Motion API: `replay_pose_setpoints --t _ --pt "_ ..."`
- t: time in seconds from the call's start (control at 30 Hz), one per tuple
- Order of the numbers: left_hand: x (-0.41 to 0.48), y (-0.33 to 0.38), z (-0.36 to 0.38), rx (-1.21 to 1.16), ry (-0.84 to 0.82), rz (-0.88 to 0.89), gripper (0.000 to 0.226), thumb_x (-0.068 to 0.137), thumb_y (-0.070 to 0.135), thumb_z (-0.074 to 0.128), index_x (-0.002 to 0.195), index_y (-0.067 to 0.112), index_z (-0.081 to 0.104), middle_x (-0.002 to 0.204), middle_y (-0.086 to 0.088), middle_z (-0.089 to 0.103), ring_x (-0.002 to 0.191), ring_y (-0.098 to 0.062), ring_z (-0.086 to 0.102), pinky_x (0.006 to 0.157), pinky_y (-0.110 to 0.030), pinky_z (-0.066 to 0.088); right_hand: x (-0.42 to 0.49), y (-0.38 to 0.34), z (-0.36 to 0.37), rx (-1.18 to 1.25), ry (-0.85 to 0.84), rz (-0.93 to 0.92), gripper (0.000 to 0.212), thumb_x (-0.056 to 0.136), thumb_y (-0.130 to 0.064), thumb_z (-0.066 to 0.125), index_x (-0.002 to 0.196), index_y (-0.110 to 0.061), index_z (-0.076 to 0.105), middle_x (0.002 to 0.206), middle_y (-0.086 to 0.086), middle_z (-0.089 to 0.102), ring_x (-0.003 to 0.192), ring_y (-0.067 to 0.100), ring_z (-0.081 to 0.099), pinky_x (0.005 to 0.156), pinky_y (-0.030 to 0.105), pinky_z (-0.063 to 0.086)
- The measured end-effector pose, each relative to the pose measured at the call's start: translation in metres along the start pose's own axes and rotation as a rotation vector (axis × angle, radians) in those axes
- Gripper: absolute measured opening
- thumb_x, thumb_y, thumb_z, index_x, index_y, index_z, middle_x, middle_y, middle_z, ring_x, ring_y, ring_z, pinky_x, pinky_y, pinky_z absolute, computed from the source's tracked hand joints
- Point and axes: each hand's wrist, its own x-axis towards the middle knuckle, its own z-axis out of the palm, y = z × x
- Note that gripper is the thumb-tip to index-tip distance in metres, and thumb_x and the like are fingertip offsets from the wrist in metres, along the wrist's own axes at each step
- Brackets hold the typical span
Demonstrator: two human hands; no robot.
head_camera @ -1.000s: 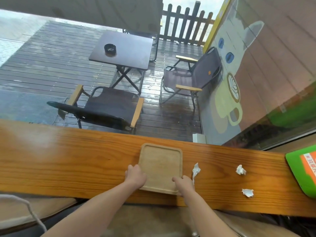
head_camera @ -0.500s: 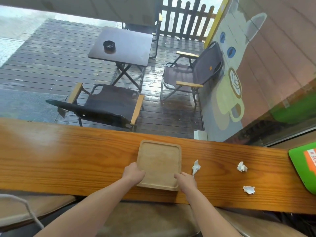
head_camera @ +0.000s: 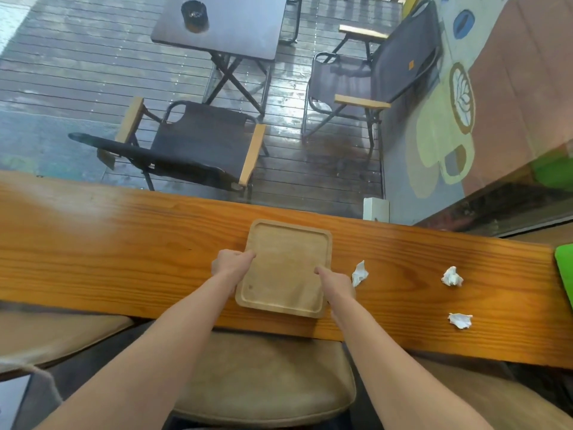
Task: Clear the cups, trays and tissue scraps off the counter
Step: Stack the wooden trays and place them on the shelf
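Note:
A square wooden tray (head_camera: 286, 265) lies on the long wooden counter (head_camera: 124, 243), its near edge at the counter's front edge. My left hand (head_camera: 231, 262) grips the tray's left rim, thumb on top. My right hand (head_camera: 336, 283) holds the right rim, thumb resting inside the tray. Three crumpled white tissue scraps lie to the right: one (head_camera: 359, 273) just beside my right hand, one (head_camera: 451, 276) farther right, one (head_camera: 459, 320) nearer the front edge. No cups are in view.
A green object (head_camera: 564, 268) sits at the counter's right end. A tan cushioned stool (head_camera: 273, 383) stands under the counter in front of me. Beyond the window are a wet deck, folding chairs (head_camera: 198, 150) and a dark table (head_camera: 223, 23).
Both hands have slid forward along the tray's sides, from its near corners to mid-rim. The tray sits slightly closer to the front edge. The camera has tilted down.

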Motion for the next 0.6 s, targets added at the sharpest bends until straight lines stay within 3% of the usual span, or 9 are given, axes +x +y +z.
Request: replay_pose_setpoints --t 0.1,0.17,0.27,0.33,0.43,0.5,0.6 --pt "0.002 -0.001 0.004 -0.052 -0.008 -0.060 0.041 0.083 0.049 0.070 0.105 0.014 0.073 0.111 -0.007 0.069 0.099 -0.028 0.062 0.084 -0.037 0.053 0.004 0.000 -0.006 0.043 0.034 0.021 0.058 0.086 -0.045 0.062 0.132 -0.011 0.056 0.129 0.009 0.059 0.109 0.028 0.054 0.086 0.039 0.046" --pt "0.002 -0.005 0.005 -0.072 -0.012 -0.085 0.048 0.080 0.050 0.073 0.110 0.012 0.072 0.111 -0.007 0.070 0.101 -0.029 0.063 0.090 -0.041 0.054 0.008 0.003 -0.011 0.081 0.043 0.017 0.052 0.087 -0.040 0.065 0.129 -0.011 0.058 0.129 0.009 0.059 0.103 0.025 0.053 0.087 0.039 0.046" --pt "0.004 -0.013 0.004 -0.105 -0.038 -0.103 0.054 0.077 0.048 0.079 0.116 0.012 0.071 0.114 -0.008 0.070 0.107 -0.029 0.062 0.094 -0.044 0.053 0.015 0.010 -0.014 0.139 0.025 0.008 0.067 0.086 -0.033 0.070 0.144 -0.012 0.045 0.141 0.009 0.052 0.125 0.030 0.049 0.100 0.044 0.043" --pt "0.006 -0.014 0.003 -0.140 -0.097 -0.122 0.064 0.075 0.045 0.082 0.125 0.009 0.064 0.119 -0.011 0.068 0.111 -0.030 0.061 0.095 -0.046 0.052 0.017 0.012 -0.013 0.198 -0.015 0.016 0.077 0.084 -0.032 0.074 0.148 -0.012 0.037 0.144 0.010 0.049 0.129 0.032 0.046 0.103 0.047 0.041" --pt "0.003 -0.006 0.003 -0.274 -0.275 -0.196 0.084 0.067 0.040 0.089 0.132 0.004 0.050 0.116 -0.015 0.066 0.103 -0.033 0.065 0.082 -0.050 0.058 0.014 0.009 -0.010 0.251 -0.119 0.013 0.063 0.080 -0.031 0.076 0.134 -0.012 0.048 0.117 0.005 0.060 0.105 0.024 0.056 0.091 0.045 0.047" --pt "-0.003 -0.003 0.003 -0.243 -0.385 -0.187 0.090 0.058 0.043 0.093 0.128 0.007 0.049 0.111 -0.013 0.067 0.097 -0.032 0.067 0.071 -0.047 0.060 0.006 0.007 -0.010 0.222 -0.160 -0.007 0.051 0.077 -0.033 0.075 0.116 -0.019 0.046 0.098 -0.002 0.055 0.089 0.017 0.053 0.078 0.041 0.045" --pt "-0.008 -0.001 -0.002 -0.165 -0.493 -0.078 0.088 0.048 0.051 0.094 0.119 0.013 0.059 0.104 -0.008 0.073 0.095 -0.029 0.070 0.075 -0.047 0.060 -0.004 0.007 -0.013 0.227 -0.190 -0.041 0.060 0.074 -0.036 0.071 0.124 -0.017 0.043 0.110 0.002 0.056 0.095 0.021 0.053 0.072 0.038 0.045"
